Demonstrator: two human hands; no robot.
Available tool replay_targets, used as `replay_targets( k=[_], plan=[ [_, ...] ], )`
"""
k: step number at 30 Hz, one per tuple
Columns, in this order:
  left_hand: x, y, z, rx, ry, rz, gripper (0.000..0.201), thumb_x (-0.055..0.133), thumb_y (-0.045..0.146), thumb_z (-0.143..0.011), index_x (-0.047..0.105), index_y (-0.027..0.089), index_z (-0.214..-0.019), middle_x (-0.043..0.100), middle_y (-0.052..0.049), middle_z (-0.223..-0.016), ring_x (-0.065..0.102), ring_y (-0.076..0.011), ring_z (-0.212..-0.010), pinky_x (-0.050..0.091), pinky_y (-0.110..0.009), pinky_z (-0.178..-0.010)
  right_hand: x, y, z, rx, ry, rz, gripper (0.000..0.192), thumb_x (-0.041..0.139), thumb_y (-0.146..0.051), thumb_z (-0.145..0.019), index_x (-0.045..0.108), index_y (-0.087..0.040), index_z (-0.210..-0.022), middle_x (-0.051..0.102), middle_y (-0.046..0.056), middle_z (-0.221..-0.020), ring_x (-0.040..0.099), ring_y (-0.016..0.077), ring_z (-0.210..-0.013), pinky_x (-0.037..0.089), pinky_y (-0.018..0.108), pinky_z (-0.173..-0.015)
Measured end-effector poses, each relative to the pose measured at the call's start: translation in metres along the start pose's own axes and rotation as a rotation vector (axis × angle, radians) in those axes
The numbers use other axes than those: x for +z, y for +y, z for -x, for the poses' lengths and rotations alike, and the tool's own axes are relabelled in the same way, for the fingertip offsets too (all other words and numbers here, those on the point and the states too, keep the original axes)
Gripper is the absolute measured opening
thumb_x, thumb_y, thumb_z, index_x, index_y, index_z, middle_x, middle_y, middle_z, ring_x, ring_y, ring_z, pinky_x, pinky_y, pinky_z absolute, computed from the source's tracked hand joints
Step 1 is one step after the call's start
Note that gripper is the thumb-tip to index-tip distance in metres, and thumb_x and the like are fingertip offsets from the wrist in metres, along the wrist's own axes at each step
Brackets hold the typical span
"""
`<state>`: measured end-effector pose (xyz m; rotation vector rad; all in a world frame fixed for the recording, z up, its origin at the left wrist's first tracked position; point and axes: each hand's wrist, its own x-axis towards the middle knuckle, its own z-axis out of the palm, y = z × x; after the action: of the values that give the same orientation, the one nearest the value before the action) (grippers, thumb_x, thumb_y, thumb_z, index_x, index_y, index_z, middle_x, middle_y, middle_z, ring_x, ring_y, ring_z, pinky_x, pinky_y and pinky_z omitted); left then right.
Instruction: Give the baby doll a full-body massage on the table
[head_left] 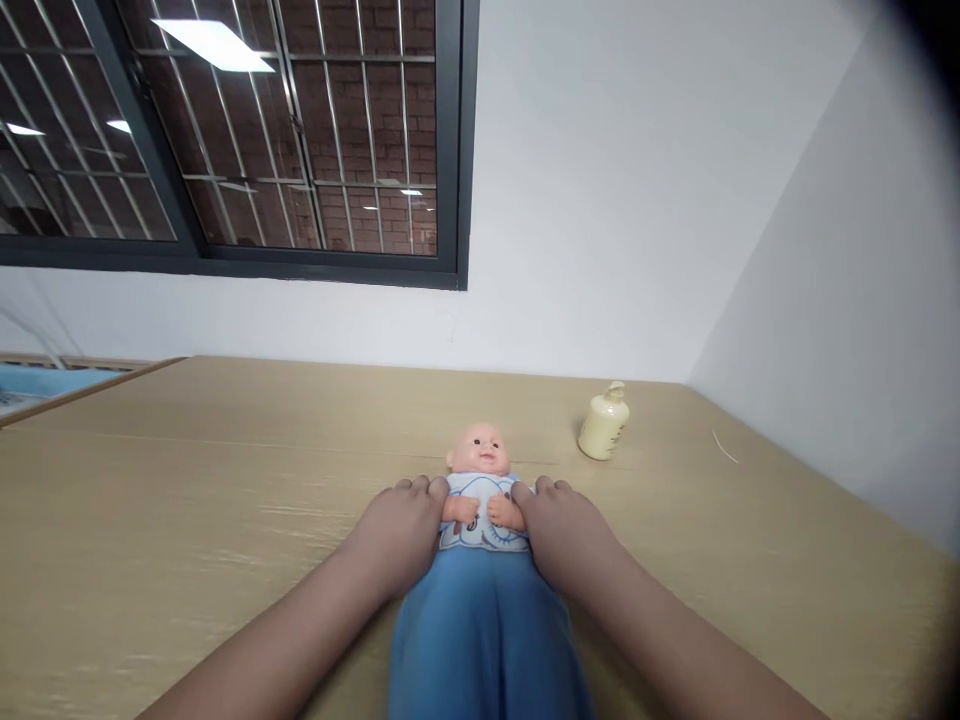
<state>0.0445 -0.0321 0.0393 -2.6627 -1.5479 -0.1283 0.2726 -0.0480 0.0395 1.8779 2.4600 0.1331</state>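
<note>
A baby doll [480, 450] with a bald head and a white top patterned in blue faces me. My left hand [405, 525] is closed around its side and arm on the left, thumb at the shoulder. On the opposite side, my right hand [562, 530] grips the doll in the same way. Both small doll arms rest bent across its front. Directly below the top spreads blue cloth [480, 635], reaching the bottom of the view; whether it is the doll's clothing or mine I cannot tell. Most of my fingers are hidden behind the doll's sides.
A cream pump bottle [604, 425] stands on the wood-coloured tabletop [225, 480], right of the doll. Farther right lies a thin pale strand [724, 447]. White walls border the back and right, with a barred window [315, 130] above. Something light blue [52, 380] shows past the left edge.
</note>
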Motion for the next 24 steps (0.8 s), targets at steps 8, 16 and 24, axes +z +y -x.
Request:
replay_targets(
  k=[8, 16, 24],
  plan=[
    [0.023, -0.038, -0.007, -0.131, 0.174, 0.631, 0.008, 0.056, 0.023, -0.077, 0.053, 0.022, -0.084, 0.065, -0.001, -0.081, 0.060, -0.0219, -0.075, 0.039, -0.029, -0.064, 0.040, 0.048, -0.009, 0.120, 0.249, -0.829, 0.011, 0.057, -0.028, -0.080, 0.058, -0.021, -0.089, 0.068, 0.003, -0.088, 0.061, 0.0213, -0.080, 0.040, 0.028, -0.066],
    [0.055, -0.073, -0.022, -0.349, 0.333, 1.430, 0.031, 0.068, 0.041, -0.072, 0.058, 0.016, -0.088, 0.068, -0.006, -0.087, 0.065, -0.0266, -0.088, 0.051, -0.036, -0.078, 0.081, 0.085, -0.036, 0.298, 0.279, -1.926, 0.036, 0.075, -0.026, -0.069, 0.066, -0.015, -0.102, 0.075, 0.010, -0.102, 0.069, 0.0306, -0.099, 0.056, 0.041, -0.084],
    [0.046, -0.090, -0.016, -0.378, 0.329, 1.773, 0.042, 0.070, 0.037, -0.074, 0.060, 0.014, -0.108, 0.069, -0.013, -0.109, 0.067, -0.0268, -0.101, 0.055, -0.037, -0.083, 0.079, 0.089, -0.037, 0.394, 0.310, -2.173, 0.038, 0.073, -0.018, -0.073, 0.068, -0.012, -0.111, 0.069, 0.013, -0.122, 0.064, 0.0326, -0.116, 0.059, 0.042, -0.092]
  ],
)
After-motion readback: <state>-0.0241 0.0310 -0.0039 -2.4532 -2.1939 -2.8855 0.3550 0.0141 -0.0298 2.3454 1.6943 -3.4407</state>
